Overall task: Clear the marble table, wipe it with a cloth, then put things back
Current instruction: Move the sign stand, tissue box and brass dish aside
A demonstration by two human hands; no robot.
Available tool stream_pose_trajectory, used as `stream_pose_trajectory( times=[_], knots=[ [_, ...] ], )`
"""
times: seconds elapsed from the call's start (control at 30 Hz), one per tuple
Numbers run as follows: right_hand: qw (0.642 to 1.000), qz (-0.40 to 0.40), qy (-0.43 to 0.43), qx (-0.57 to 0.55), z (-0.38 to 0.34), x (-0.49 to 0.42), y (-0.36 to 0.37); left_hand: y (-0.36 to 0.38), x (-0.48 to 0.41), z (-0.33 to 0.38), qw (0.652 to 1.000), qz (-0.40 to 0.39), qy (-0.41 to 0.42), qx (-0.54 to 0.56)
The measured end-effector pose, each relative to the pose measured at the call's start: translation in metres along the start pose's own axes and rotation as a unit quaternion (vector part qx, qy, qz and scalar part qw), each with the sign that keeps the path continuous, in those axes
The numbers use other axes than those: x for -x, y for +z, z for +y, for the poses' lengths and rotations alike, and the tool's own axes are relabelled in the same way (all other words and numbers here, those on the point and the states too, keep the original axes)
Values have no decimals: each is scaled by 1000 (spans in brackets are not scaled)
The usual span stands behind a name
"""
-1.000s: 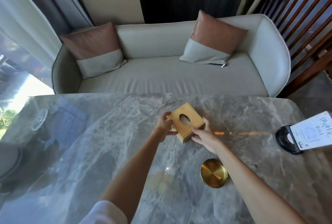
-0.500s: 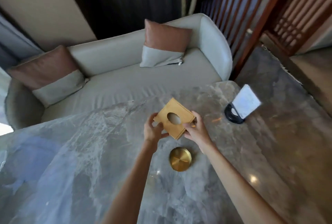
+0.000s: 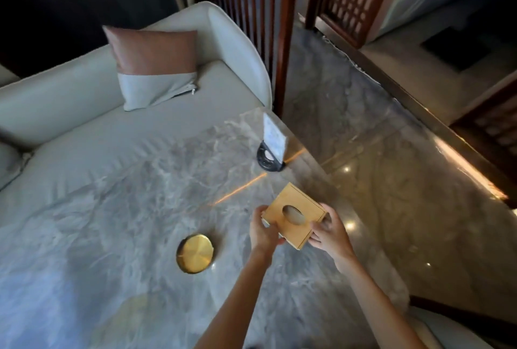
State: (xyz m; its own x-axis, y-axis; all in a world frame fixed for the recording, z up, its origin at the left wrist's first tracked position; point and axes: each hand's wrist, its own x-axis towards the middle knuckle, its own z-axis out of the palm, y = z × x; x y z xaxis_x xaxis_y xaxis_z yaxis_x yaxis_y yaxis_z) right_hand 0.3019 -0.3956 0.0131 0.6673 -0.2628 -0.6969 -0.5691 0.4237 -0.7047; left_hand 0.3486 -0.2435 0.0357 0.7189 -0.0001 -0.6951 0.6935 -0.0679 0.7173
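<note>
Three things concern the desk (image 3: 112, 237): a brass dish (image 3: 195, 253) lying flat, a box (image 3: 294, 219) gripped by left hand (image 3: 264, 232) and right hand (image 3: 330, 234) at opposite sides above the right edge, likely light, stiff, slick-faced, and a card stand (image 3: 270, 157) beyond.

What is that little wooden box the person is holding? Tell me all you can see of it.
The wooden box looks like light, golden wood, square and shallow, with an oval hole in its top, like a tissue holder. It is tilted, lifted over the marble table near its right edge. The left hand and right hand grip opposite sides.
</note>
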Motion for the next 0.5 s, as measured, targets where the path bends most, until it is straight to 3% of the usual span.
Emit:
stream_pose_trajectory(
  times=[0.5],
  knots=[
    [998, 25, 42, 50, 8, -11, -30, 22, -8, -18, 999, -6, 4, -54]
  ],
)
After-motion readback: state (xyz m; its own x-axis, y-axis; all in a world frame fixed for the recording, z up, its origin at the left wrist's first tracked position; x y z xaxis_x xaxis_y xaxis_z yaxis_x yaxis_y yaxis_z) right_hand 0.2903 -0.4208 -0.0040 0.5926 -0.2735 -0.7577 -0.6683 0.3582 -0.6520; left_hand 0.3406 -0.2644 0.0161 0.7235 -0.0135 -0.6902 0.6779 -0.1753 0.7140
